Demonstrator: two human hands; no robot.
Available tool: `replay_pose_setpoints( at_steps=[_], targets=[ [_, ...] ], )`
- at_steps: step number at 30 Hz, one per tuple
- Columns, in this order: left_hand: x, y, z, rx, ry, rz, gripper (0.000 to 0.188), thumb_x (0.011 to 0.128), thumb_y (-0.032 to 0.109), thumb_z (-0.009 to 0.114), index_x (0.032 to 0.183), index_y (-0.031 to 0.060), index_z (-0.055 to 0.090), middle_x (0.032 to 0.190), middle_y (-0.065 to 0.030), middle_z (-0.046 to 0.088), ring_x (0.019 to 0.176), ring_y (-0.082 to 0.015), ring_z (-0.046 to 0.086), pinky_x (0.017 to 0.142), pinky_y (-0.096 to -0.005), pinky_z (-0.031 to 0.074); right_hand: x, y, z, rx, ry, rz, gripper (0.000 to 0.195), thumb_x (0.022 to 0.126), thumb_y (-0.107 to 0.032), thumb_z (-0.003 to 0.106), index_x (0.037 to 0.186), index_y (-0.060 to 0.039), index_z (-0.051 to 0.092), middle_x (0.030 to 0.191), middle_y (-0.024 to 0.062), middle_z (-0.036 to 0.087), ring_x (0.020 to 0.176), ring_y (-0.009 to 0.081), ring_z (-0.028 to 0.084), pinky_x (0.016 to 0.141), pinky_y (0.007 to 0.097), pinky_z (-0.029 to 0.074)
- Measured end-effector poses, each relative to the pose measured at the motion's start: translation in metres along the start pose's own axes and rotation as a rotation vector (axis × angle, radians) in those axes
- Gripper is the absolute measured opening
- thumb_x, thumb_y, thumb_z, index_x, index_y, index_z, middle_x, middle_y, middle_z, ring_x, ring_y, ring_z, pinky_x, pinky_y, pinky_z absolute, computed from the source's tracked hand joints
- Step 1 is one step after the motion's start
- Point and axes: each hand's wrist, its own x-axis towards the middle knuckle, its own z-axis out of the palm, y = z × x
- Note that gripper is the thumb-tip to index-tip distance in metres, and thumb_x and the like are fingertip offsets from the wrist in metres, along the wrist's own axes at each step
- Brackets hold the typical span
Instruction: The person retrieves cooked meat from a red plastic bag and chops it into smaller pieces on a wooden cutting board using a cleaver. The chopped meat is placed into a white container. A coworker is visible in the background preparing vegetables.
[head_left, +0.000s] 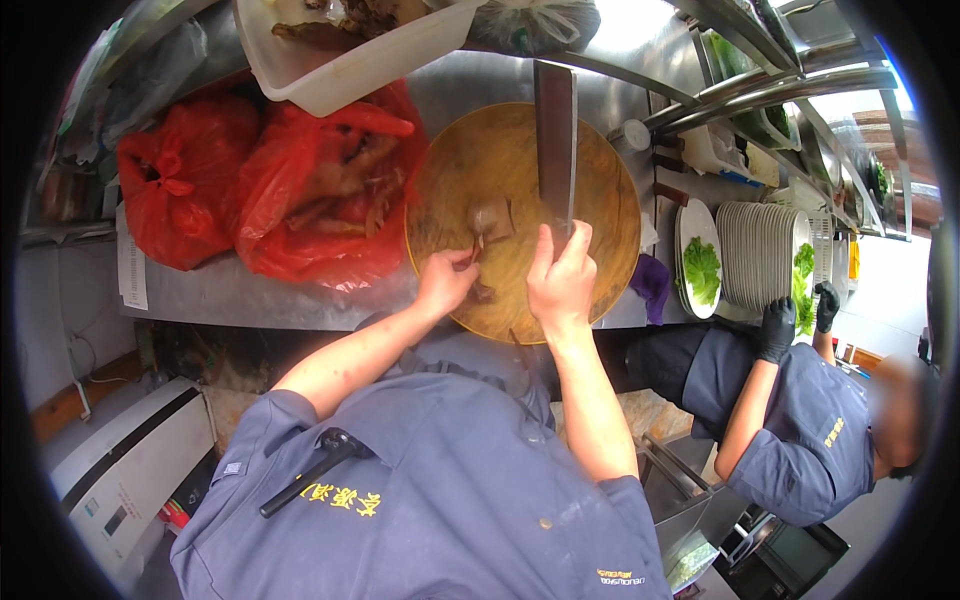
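My right hand (561, 283) grips a cleaver, whose broad dark blade (556, 142) points away from me over the right half of a round wooden chopping board (450, 169). On the left half, my left hand (448, 283) pinches the thin end of a small piece of meat (477, 251) between thumb and fingers. Just beyond its fingertips lies a pale, glossy chunk of meat (491, 219); whether it is joined to the pinched piece, I cannot tell. A small dark scrap of meat (482, 292) rests beside the hand, near the board's front edge.
Left of the board sit an open red plastic bag (270, 217) of poultry and a tied red bag (176, 187). A white tub (337, 79) stands beyond. Rightward are a purple cloth (651, 289), stacked plates (754, 251) and a co-worker's black-gloved hand (777, 328) near lettuce.
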Motion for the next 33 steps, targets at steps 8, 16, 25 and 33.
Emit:
replay_pose_setpoints(
  at_steps=[8,16,25,33],
  targets=[
    [0.005,0.001,-0.007,0.107,-0.04,0.035,0.045,0.094,0.022,0.079,0.129,-0.0053,0.074,0.114,-0.0187,0.08,0.105,-0.0205,0.075,0.093,-0.0345,0.058,-0.032,0.061,0.045,-0.298,-0.408,0.374,0.038,0.11,-0.032,0.052,0.124,0.0036,0.052,0.093,0.0357,0.072,0.089,0.0558,0.071,0.077,0.0651,0.057],
    [0.022,-0.029,-0.014,0.002,-0.134,-0.045,0.045,0.095,0.014,0.076,0.134,-0.0095,0.07,0.121,-0.0184,0.078,0.109,-0.0206,0.074,0.097,-0.0319,0.055,-0.039,0.077,0.042,-0.133,-0.319,0.285,0.048,0.11,-0.03,0.052,0.138,0.0085,0.047,0.096,0.035,0.073,0.094,0.0552,0.071,0.081,0.0629,0.059],
    [0.017,-0.004,-0.011,0.043,-0.159,0.022,0.042,0.096,0.015,0.076,0.129,-0.0108,0.072,0.108,-0.0134,0.079,0.089,-0.0147,0.07,0.079,-0.0294,0.055,-0.037,0.072,0.037,-0.177,-0.258,0.225,0.036,0.109,-0.03,0.054,0.123,0.003,0.051,0.095,0.0338,0.073,0.092,0.0531,0.072,0.079,0.0638,0.057],
    [0.014,0.008,-0.008,0.205,-0.011,0.282,0.037,0.094,0.023,0.077,0.123,-0.0011,0.077,0.1,-0.0184,0.08,0.095,-0.0228,0.079,0.084,-0.0359,0.06,-0.021,0.015,-0.005,-0.24,-0.265,0.292,0.042,0.111,-0.037,0.05,0.126,0.0019,0.05,0.087,0.0347,0.071,0.082,0.0571,0.069,0.073,0.0647,0.055]
  ],
)
